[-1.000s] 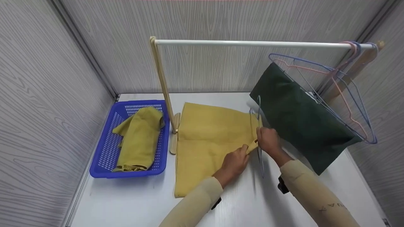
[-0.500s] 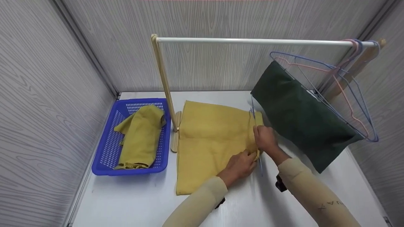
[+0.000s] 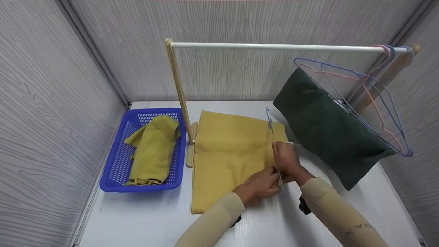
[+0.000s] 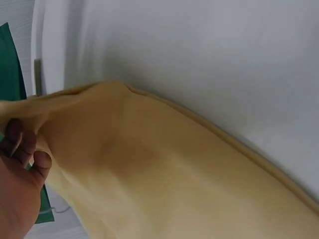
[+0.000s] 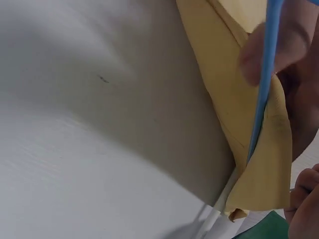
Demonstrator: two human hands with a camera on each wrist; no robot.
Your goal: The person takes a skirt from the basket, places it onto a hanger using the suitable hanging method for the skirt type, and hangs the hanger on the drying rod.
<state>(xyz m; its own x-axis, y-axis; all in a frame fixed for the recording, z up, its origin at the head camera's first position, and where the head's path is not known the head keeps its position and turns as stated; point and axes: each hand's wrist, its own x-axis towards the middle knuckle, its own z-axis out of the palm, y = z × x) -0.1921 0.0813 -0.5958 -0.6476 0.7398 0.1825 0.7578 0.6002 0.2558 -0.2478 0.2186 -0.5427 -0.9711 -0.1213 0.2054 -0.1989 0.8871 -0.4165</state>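
A folded yellow cloth (image 3: 229,144) lies flat on the table, its right end gathered at a blue clothes hanger (image 3: 270,125). My right hand (image 3: 286,157) grips the hanger, which stands edge-on over that end. Close in front, my left hand (image 3: 262,183) pinches the near corner; its curled fingers (image 4: 27,147) tuck under the cloth in the left wrist view. From the right wrist, a flap of cloth (image 5: 264,174) wraps around the hanger's bar (image 5: 266,64). The hands partly hide where cloth and hanger meet.
A blue basket (image 3: 144,188) with another yellow cloth (image 3: 154,151) stands left. A white rail (image 3: 267,45) on wooden posts spans the back. Pink and blue hangers (image 3: 377,103) hang at its right end, with a dark green cloth (image 3: 329,130) on them.
My left hand has moved right and toward the hanger with the cloth's edge. The hanger's top has tipped left, and my right hand has shifted slightly nearer to me.
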